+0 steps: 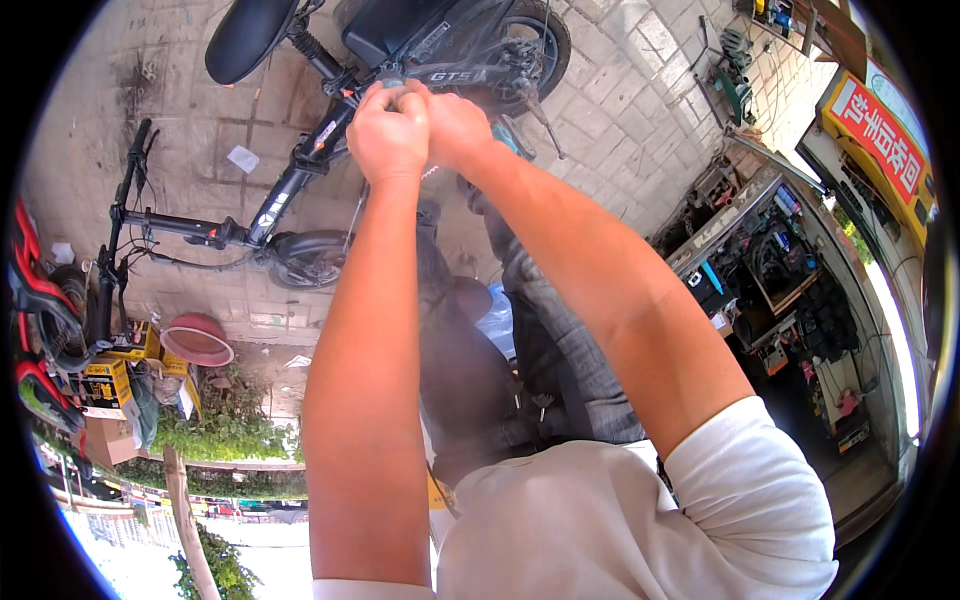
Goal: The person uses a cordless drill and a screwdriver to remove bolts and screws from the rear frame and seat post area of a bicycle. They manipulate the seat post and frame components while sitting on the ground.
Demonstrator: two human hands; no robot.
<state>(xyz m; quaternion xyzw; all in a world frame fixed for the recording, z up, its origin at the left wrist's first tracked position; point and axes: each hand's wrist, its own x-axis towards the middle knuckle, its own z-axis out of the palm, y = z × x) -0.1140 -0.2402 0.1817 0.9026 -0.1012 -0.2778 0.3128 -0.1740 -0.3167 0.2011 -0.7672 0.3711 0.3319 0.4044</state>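
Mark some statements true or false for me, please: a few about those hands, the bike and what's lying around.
1. The left hand and right hand are close together. True.
2. Both hands wear gloves. False: they are bare.
3. The bike has a black frame. True.
4. The bike's seat is white. False: the seat is black.
5. A red basin is to the left of the person's forearms. True.
6. The handlebar is to the right of the hands. False: the handlebar is to their left.
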